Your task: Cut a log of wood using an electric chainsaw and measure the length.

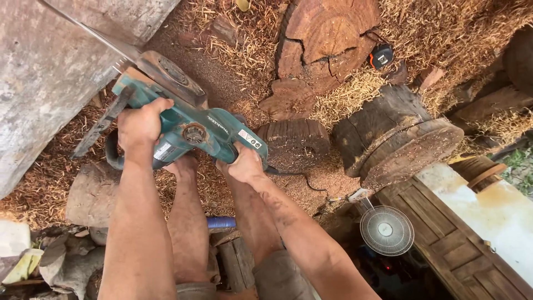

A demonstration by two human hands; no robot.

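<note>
Here's the chainsaw (189,125), a teal electric one, held low over the sawdust-covered ground (233,78). Its long axis runs on a slant: the rear handle sits toward the lower right, the bar (91,32) shoots up and away to the top left corner, thin and grey, lying right along the edge of the big pale log (50,72). Whether the bar touches that log, I can't tell from here.

Around it: straight ahead, a cracked reddish stump (325,47) with shavings heaped about it. Just beside the saw's rear end, a small dark round of wood (294,141), and further right a bigger dark round (397,136) lying on its side. A black and orange tape measure (381,56) rests by the stump's right edge. The saw's black cord (302,180) trails off across the sawdust. Down at the lower right, a white fan (386,230) and a wooden panelled door (449,239), well apart from the saw.

Now the grip. The left hand (141,125) is wrapped tight over the front handle, fingers fully closed round it. The right hand (244,165) is clamped on the rear handle, closed just as firmly. Both bare knees show below, between the forearms.
</note>
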